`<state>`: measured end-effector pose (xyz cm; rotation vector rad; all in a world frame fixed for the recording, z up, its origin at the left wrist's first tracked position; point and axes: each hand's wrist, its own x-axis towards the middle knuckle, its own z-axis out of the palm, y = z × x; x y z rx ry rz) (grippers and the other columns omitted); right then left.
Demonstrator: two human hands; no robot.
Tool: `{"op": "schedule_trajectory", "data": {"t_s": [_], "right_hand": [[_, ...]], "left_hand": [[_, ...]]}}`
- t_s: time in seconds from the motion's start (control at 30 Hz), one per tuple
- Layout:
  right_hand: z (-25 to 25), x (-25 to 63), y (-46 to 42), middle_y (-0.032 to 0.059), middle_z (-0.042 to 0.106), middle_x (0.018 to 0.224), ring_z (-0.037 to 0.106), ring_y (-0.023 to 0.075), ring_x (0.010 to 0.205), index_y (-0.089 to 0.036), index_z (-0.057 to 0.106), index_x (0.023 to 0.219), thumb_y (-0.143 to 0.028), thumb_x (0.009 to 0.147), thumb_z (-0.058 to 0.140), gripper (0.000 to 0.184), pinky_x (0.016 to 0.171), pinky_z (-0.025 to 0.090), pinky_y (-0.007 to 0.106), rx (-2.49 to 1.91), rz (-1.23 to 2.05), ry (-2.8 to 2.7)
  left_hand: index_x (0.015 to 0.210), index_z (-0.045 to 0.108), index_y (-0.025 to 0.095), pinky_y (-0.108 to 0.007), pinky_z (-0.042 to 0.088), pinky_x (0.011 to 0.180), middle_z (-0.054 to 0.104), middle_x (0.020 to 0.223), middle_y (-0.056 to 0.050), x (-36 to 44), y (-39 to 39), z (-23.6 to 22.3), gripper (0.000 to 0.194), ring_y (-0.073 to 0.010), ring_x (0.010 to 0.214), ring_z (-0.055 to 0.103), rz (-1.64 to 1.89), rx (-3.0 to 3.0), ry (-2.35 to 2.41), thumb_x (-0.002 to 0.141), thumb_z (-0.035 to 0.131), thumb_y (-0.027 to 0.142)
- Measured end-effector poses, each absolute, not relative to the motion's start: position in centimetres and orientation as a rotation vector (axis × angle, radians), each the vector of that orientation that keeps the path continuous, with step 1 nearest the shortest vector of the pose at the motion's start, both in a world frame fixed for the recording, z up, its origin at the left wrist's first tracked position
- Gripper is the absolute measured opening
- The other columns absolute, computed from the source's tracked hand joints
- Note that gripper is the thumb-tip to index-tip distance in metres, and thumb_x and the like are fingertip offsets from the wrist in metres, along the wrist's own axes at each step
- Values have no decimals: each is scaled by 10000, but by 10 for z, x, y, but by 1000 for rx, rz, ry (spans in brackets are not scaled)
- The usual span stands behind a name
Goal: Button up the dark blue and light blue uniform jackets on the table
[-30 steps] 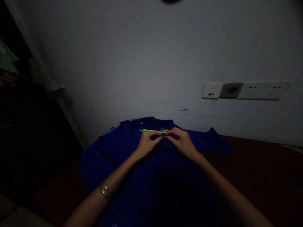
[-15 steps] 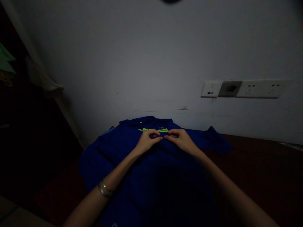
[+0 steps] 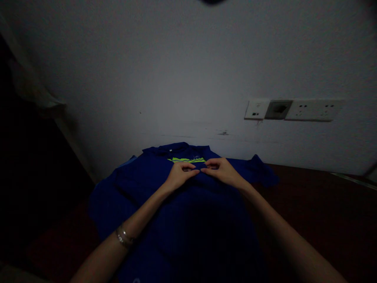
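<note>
A blue jacket (image 3: 129, 196) with a collar and a yellow-green stripe (image 3: 188, 160) across the chest lies spread out, its collar towards the wall. Just below the stripe, my left hand (image 3: 179, 175) pinches the front of the jacket between thumb and fingers. Close beside it on the right, my right hand (image 3: 222, 171) pinches the same part of the cloth, the two thumb tips nearly meeting. What small part lies between the fingertips is too dark to make out. One sleeve (image 3: 259, 171) stretches out to the right.
Behind the jacket rises a pale wall (image 3: 176, 78) with a row of switches and sockets (image 3: 294, 110) at the right. A dark red surface (image 3: 300, 188) lies under the jacket. Something pale and cloth-like (image 3: 38, 94) hangs at the dark left side.
The whole view has shifted slightly, so the jacket and sockets sit a little further left. Both hands keep pinching the cloth, with more of the stripe showing above them.
</note>
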<state>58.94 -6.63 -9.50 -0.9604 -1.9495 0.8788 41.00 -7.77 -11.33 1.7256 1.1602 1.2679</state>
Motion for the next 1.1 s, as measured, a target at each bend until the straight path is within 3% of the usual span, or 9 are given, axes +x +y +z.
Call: {"op": "schedule_trajectory", "data": {"t_s": [0.37, 0.67, 0.87, 1.1], "right_hand": [[-95, 594, -64, -5, 562, 645, 488, 101, 592, -150, 630, 742, -276, 678, 587, 148, 555, 378, 223, -908, 790, -2066], [-95, 599, -60, -37, 478, 542, 411, 63, 464, -134, 603, 746, -351, 673, 603, 229, 435, 304, 194, -994, 977, -1945], [-91, 604, -59, -39, 470, 537, 401, 60, 451, -142, 608, 778, -362, 686, 593, 240, 434, 313, 200, -984, 1031, -1960], [-89, 599, -63, -25, 497, 567, 413, 60, 483, -141, 608, 769, -371, 679, 610, 246, 440, 313, 193, -959, 1039, -1966]], "left_hand": [[696, 650, 140, -213, 402, 498, 626, 624, -5, 416, -77, -119, 146, -104, 535, 531, 1303, 1683, 1150, 626, 672, 266], [732, 642, 160, -247, 413, 649, 594, 763, -20, 410, -79, -113, 129, -129, 714, 537, 1492, 2021, 1296, 666, 656, 270], [715, 638, 162, -229, 390, 618, 570, 709, -5, 411, -87, -105, 57, -111, 660, 506, 1454, 2168, 1300, 700, 622, 215], [707, 638, 150, -230, 384, 596, 605, 685, -8, 417, -90, -106, 103, -120, 640, 515, 1364, 2128, 1307, 685, 630, 250]]}}
